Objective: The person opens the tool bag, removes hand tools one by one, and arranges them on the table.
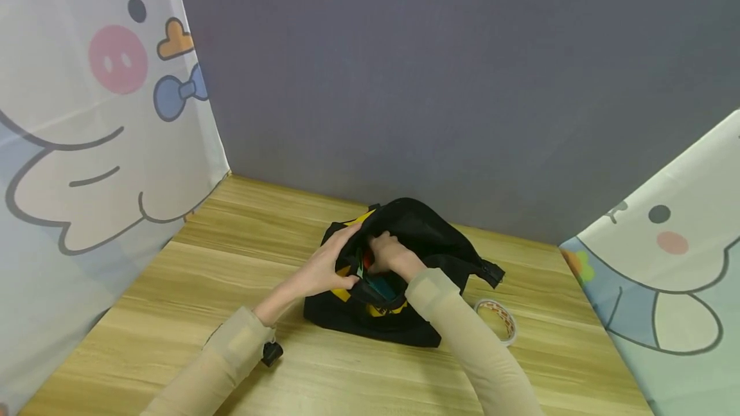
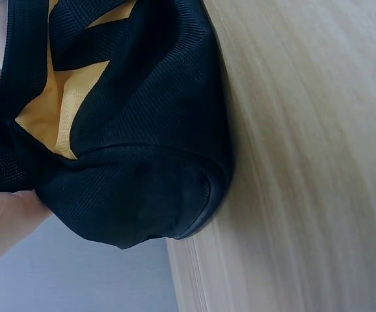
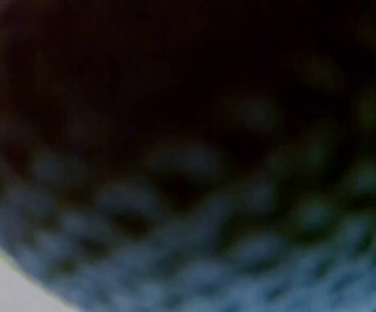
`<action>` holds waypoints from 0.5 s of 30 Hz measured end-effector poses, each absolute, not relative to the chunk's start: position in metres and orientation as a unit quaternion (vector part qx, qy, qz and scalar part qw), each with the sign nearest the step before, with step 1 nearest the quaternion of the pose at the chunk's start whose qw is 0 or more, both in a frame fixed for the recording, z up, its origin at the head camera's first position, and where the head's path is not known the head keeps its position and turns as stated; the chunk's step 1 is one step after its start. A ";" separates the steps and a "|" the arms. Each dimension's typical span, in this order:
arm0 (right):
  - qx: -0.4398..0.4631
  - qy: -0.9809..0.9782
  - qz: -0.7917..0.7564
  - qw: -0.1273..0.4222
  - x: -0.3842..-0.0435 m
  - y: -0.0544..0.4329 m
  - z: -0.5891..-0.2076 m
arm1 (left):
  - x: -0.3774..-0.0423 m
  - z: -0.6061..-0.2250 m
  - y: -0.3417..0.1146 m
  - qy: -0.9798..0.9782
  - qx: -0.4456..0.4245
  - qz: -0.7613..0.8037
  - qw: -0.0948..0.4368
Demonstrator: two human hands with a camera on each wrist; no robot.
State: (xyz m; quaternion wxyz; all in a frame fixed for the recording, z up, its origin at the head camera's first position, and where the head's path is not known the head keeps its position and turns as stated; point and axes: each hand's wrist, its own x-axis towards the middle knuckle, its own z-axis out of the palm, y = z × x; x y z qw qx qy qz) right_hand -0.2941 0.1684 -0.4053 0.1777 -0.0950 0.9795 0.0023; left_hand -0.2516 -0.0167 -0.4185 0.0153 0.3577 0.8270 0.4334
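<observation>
A black bag with yellow panels (image 1: 370, 332) lies on the table, its zippered mouth spread wide. My left hand (image 1: 324, 268) grips the left rim of the mouth, and in the left wrist view its thumb (image 2: 9, 218) lies against the black fabric. Into the mouth reaches my right hand (image 1: 391, 254), its fingertips partly hidden inside. Beside it within the bag show a bit of something red (image 1: 367, 258) and a teal item (image 1: 381, 287), too covered to identify. Dark, blurred woven fabric (image 3: 194, 221) fills most of the right wrist view.
A roll of tape (image 1: 511, 326) lies on the wooden table (image 1: 231, 230) to the right of the bag. Next to my left sleeve is a small black piece (image 1: 272, 353). A grey wall (image 1: 405, 82) stands behind, with printed cloths at both sides.
</observation>
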 end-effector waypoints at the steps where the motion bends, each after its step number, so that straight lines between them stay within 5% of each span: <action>1: -0.098 0.979 0.001 0.177 -0.293 0.168 -0.404 | -0.252 -0.418 -0.017 0.827 0.358 0.433 0.014; 15: -0.098 0.978 -0.031 0.183 -0.287 0.175 -0.393 | -0.252 -0.418 -0.016 0.828 0.360 0.430 0.015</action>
